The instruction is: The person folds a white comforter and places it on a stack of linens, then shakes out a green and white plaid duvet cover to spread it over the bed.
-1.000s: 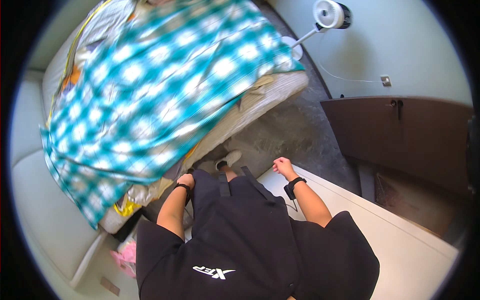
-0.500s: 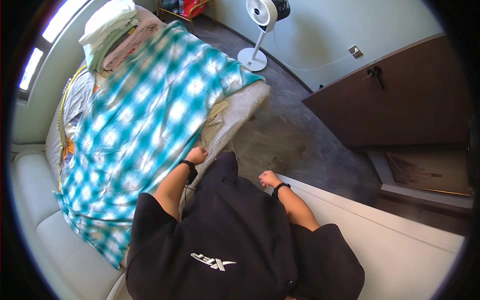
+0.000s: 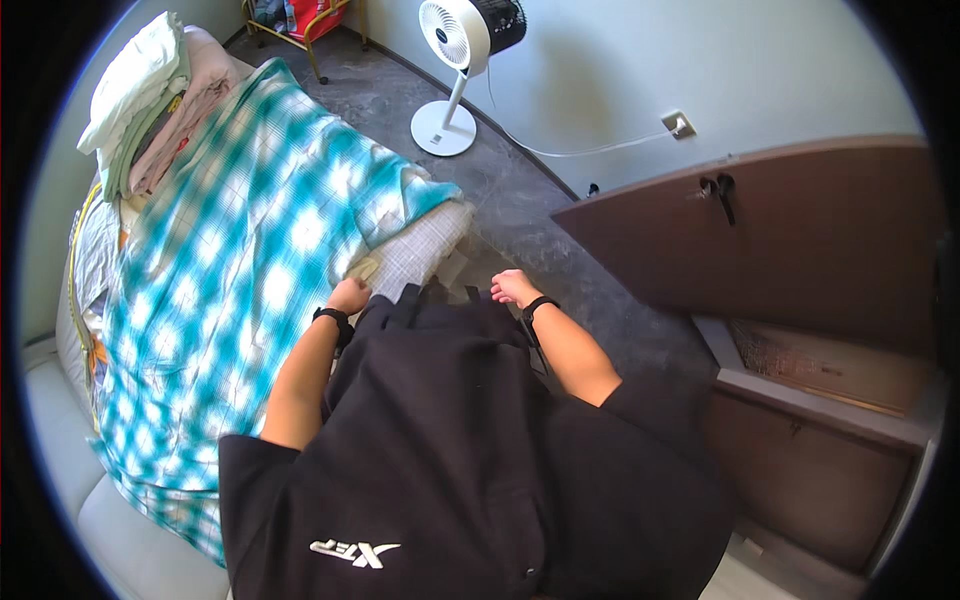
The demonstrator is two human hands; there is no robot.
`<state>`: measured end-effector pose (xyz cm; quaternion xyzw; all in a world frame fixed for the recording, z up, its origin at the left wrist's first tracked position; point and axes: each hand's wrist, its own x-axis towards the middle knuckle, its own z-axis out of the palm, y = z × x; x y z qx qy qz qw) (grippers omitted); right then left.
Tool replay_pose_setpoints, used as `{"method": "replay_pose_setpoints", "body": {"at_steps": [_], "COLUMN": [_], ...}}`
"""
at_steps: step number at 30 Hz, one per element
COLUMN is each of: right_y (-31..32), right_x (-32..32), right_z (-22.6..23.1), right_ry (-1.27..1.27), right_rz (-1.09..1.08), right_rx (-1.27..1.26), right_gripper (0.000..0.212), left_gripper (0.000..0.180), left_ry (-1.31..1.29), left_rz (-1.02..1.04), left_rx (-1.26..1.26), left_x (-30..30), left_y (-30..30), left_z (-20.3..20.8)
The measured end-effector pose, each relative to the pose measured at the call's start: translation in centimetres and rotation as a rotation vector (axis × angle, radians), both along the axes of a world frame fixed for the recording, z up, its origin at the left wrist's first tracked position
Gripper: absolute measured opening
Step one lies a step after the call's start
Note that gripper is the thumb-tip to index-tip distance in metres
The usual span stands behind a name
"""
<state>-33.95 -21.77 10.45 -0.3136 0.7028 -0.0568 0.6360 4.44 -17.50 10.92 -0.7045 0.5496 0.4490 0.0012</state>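
My left hand [image 3: 350,296] is curled closed above the near side of the bed, with no object showing in it. Just past it, the teal-and-white checked blanket [image 3: 270,230] spreads over most of the mattress. A pale grey sheet [image 3: 425,245] shows along the bed's right edge, with a small yellowish cloth [image 3: 364,268] on it. My right hand [image 3: 514,288] hangs over the dark floor, its fingers bent inward and nothing visible in them. Each wrist wears a black band.
Folded bedding [image 3: 150,100] is piled at the bed's far left corner. A white fan [image 3: 445,128] stands by the wall, its cord running to a socket [image 3: 678,125]. To the right is a brown door [image 3: 780,230]. A gold-framed cart [image 3: 318,35] stands at the back.
The view has shifted forward and turned right, so bed and fan sit farther left. My right hand has moved from beside the white surface to over the floor.
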Motion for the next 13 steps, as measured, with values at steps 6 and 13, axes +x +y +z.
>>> {"method": "replay_pose_setpoints", "body": {"at_steps": [6, 13], "right_y": [-9.7, -20.2], "right_x": [-1.0, 9.7], "right_z": [-7.8, -14.0], "right_ry": [-0.620, -0.233], "right_rz": [-0.473, -0.426], "right_rx": [0.353, 0.723], "right_gripper": [0.019, 0.075], "left_gripper": [0.028, 0.037], "left_ry": [-0.061, -0.391], "left_rz": [0.228, 0.811], "left_rx": [-0.193, 0.453], "left_x": [-5.1, -9.2], "left_y": [-2.9, 13.2], "left_z": [3.1, 7.4]}}
